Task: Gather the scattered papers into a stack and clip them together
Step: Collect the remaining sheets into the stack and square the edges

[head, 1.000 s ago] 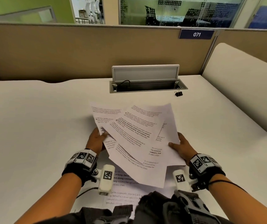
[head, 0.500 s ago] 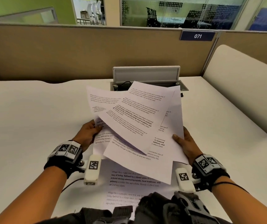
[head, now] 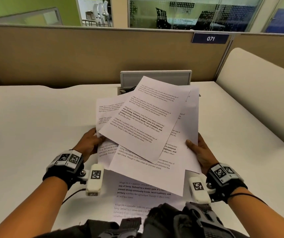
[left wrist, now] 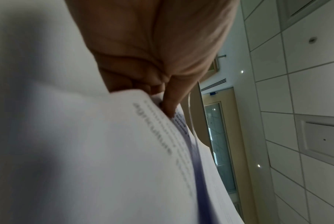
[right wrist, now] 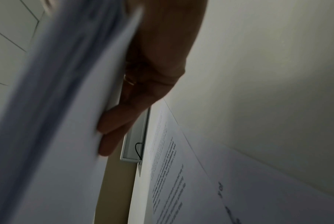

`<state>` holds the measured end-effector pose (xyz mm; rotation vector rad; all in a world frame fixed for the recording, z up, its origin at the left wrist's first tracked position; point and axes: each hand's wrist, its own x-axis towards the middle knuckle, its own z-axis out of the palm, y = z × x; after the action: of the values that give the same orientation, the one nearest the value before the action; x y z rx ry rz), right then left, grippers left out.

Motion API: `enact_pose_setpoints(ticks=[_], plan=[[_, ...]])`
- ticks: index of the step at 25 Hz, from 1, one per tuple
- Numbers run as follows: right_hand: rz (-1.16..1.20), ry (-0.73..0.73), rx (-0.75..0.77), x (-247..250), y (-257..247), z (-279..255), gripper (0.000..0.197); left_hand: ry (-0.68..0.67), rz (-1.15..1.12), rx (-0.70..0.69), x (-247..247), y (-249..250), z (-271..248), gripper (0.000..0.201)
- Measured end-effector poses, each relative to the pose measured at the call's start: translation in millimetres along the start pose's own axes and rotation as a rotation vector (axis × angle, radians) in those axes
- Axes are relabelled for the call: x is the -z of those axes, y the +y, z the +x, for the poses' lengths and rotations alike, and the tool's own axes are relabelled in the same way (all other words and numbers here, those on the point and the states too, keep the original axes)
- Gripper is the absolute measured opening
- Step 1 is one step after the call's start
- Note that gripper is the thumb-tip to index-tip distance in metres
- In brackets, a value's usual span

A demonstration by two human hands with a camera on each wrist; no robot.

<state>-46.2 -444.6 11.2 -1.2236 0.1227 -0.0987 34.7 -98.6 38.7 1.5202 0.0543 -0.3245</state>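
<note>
Several printed sheets form a fanned, uneven bundle of papers lifted above the white desk. My left hand pinches the bundle's left edge, its thumb lying on top of the papers. My right hand grips the right edge, with fingers under the papers and the thumb on top. One more printed sheet lies flat on the desk beneath the bundle, near me. The binder clip is hidden behind the raised papers.
An open cable tray with a raised grey lid sits at the back of the desk, partly covered by the papers. Beige partition walls close off the back and right. Dark gear fills the bottom edge.
Both hands have raised the bundle and tilted it up and away, so it now covers the cable tray and the black binder clip that showed at the back right.
</note>
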Motion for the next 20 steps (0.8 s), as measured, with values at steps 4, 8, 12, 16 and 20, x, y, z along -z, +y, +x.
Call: enact_pose_setpoints(ticks=[4,8,12,16,20], plan=[[0.073,0.011,-0.019,-0.3,-3.8,-3.7,0.042,0.011,0.012,-0.072,8.5,7.3,6.9,0.041],[0.018,0.005,-0.024,-5.5,-6.2,-4.7,0.080,0.021,0.055,-0.130,15.8,19.2,8.9,0.052],[-0.022,-0.007,-0.035,-9.2,-6.8,-6.4,0.082,-0.006,0.061,-0.104,22.2,26.3,4.0,0.047],[-0.046,-0.012,-0.060,-9.7,-3.0,-9.7,0.087,-0.136,0.054,-0.085,14.8,19.5,-7.7,0.051],[-0.040,-0.011,-0.070,-10.5,-1.2,-10.1,0.089,-0.132,-0.042,-0.008,8.9,2.9,-9.7,0.030]])
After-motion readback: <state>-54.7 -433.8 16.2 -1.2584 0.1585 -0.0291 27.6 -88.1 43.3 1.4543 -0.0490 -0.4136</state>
